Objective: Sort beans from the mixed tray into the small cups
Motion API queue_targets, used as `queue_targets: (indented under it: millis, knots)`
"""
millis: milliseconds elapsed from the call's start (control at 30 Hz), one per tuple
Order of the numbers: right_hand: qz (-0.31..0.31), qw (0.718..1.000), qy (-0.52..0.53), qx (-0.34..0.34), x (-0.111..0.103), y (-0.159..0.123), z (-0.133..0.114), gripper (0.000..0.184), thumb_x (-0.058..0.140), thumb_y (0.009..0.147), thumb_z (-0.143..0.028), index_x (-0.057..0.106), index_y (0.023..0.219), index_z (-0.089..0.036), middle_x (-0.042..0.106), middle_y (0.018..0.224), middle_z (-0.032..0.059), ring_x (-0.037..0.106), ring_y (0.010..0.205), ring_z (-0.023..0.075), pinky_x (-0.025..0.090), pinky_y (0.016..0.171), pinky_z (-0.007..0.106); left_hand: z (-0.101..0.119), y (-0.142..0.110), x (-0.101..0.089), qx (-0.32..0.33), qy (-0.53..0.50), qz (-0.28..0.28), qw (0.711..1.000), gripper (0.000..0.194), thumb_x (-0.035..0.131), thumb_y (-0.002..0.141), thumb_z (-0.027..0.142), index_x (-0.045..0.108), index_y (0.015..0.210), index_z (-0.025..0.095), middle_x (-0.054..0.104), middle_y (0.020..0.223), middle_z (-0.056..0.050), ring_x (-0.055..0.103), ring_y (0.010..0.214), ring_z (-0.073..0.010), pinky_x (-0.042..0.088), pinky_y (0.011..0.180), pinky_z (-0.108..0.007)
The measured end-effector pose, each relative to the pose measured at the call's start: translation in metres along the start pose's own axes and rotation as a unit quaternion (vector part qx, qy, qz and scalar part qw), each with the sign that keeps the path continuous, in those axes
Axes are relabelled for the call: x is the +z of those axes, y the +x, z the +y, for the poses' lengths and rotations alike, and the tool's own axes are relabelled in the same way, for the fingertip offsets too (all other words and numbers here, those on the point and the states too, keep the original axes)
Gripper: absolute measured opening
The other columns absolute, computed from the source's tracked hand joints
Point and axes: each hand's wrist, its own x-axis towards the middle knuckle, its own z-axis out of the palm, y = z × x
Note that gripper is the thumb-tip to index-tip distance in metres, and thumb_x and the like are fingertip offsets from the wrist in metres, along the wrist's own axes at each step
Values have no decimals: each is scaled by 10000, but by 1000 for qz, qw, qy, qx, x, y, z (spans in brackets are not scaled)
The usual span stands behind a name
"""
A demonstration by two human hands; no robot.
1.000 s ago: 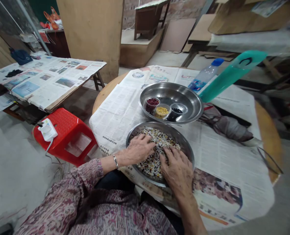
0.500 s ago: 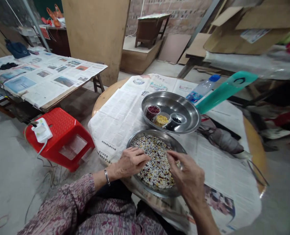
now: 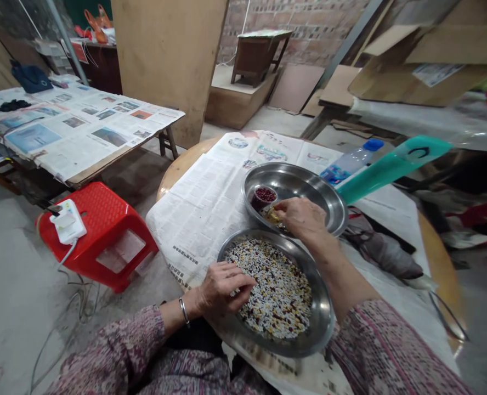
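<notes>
Beside far pan [image 3: 329,206], bottle [image 3: 348,163], teal case [image 3: 391,167]

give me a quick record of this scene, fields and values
left hand: rests on the mixed beans at the near pan's left rim
right hand: reaches into the far pan, fingers over the yellow cup
near pan: steel, holds the mixed beans
red cup: in the far pan, left of the right hand
table: round, covered in newspaper
bottle: lies behind the far pan
stool: red, on the floor at left
</notes>
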Motion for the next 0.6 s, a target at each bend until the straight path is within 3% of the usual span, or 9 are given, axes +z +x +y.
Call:
queue_targets:
  millis: [100,267,400,533,600]
  knots:
    - [-70,996,-55,21,2,4,2,136,656,703,-165,758,778,-217,660,700,92,592,752,244,397,716,380,-2,-2,2,-8,-3,-11,1000,97,517,874,175,605,912,160,625,660,-2,577,600,-115,428,582,-271]
    - [-62,996,-64,32,1,4,-2,117,611,747,-174,723,755,-204,654,732,89,590,774,241,404,728,382,-2,-3,1,-17,-2,-46,999,132,504,879,187,616,943,160,638,685,-17,601,630,-127,444,605,-276]
    - [-15,999,-28,30,-10,-7,-9,135,564,795,-217,697,796,-193,664,795,91,580,792,237,412,724,375,0,0,-2,-11,-6,-24,1000,131,507,876,172,625,928,150,643,686,-18,592,630,-125,445,606,-271]
    - [60,995,73,-27,-29,-56,-10,173,525,841,-288,667,818,-190,671,815,73,574,746,209,426,709,360,2,2,-1,-10,9,5,1000,124,511,873,172,631,899,155,628,651,-6,572,613,-122,431,608,-271]
    - [17,989,131,-65,-33,-99,-9,182,544,846,-338,667,849,-203,671,808,52,571,690,191,440,672,344,2,2,0,-16,17,18,1000,119,524,864,177,638,895,161,622,639,-4,565,616,-129,423,615,-280]
